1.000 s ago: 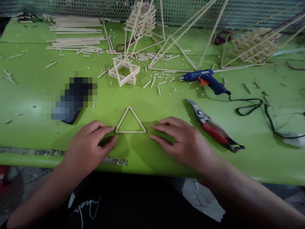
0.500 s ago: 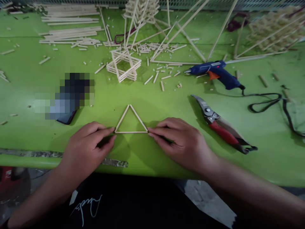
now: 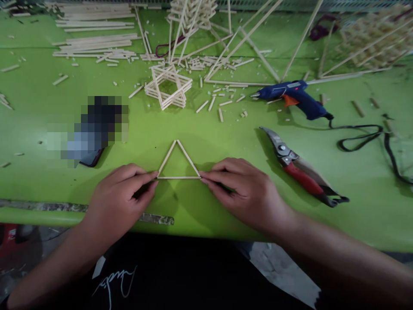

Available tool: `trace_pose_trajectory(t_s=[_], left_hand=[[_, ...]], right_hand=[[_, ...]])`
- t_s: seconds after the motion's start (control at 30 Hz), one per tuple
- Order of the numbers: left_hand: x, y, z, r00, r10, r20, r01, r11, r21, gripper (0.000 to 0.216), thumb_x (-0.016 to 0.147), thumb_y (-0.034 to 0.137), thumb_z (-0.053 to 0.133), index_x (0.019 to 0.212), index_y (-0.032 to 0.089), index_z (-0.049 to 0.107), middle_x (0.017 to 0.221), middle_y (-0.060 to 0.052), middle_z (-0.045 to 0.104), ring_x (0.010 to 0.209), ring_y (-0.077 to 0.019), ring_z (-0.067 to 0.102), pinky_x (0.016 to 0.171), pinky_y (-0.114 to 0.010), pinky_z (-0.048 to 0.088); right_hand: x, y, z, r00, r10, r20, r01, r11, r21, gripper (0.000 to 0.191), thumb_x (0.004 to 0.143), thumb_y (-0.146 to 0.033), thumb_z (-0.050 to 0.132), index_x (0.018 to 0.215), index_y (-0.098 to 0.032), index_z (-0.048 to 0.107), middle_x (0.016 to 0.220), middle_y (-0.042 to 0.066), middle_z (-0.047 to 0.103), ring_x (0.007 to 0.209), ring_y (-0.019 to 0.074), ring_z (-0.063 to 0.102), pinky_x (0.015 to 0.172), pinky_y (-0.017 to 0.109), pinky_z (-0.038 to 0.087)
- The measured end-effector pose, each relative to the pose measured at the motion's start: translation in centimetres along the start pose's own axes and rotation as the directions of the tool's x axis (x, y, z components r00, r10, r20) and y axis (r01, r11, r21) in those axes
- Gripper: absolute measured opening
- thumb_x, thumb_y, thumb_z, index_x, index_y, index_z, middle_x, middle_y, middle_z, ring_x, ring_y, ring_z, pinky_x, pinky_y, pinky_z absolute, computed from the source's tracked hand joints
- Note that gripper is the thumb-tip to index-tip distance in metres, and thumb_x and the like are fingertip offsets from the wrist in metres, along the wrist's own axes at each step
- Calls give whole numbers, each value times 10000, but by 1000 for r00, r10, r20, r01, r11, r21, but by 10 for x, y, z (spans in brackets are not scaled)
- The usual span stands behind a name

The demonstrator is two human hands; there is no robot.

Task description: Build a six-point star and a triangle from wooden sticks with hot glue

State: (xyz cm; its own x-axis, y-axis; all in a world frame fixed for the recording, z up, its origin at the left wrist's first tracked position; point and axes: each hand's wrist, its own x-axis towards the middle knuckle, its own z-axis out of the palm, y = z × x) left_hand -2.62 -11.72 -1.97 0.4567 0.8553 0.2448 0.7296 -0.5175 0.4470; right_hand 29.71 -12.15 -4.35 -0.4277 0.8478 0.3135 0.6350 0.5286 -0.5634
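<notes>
Three thin wooden sticks form a triangle (image 3: pixel 179 178) on the green table, its tip pointing away from me. At the tip, a tiny gap shows between the two slanted sticks. My left hand (image 3: pixel 124 189) pinches the triangle's left corner between thumb and fingers. The right corner is held by the closed fingertips of my right hand (image 3: pixel 245 185). Fingertips partly hide both lower corners. Beyond the triangle lies a star-shaped stack of sticks (image 3: pixel 185 88).
Red-handled pruning shears (image 3: pixel 301 176) and a blue glue gun (image 3: pixel 290 92) with a black cord lie to the right. A blurred phone (image 3: pixel 92 157) is at left. Stick bundles (image 3: pixel 100 41), offcuts and stick frames (image 3: pixel 232 84) fill the back. A flat strip (image 3: pixel 158 218) lies along the near edge.
My left hand and the triangle's left corner have shifted very slightly right. My right hand stays almost still, and both hands keep their pinch.
</notes>
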Motion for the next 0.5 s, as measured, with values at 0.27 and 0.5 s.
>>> trace_pose_trajectory(t_s=[0.27, 0.5], left_hand=[[-1, 2, 1, 999, -44, -17, 44, 999, 2, 175, 1151, 225, 776, 1273, 179, 893, 1068, -27, 847, 911, -171, 799, 802, -327, 625], [-1, 3, 0, 1000, -26, -12, 26, 1000, 3, 166, 1159, 223, 772, 1259, 187, 900, 1051, -21, 845, 893, -169, 785, 781, -333, 605]], right_hand=[[0, -1, -1, 1000, 4, 0, -4, 1000, 4, 162, 1147, -152, 769, 1178, -186, 925, 1007, 86, 857, 861, 239, 787, 766, 418, 640], [0, 0, -1, 1000, 0, 0, 0, 1000, 1, 156, 1143, -144, 777, 1181, -206, 916, 1008, 74, 858, 863, 230, 791, 781, 399, 637]])
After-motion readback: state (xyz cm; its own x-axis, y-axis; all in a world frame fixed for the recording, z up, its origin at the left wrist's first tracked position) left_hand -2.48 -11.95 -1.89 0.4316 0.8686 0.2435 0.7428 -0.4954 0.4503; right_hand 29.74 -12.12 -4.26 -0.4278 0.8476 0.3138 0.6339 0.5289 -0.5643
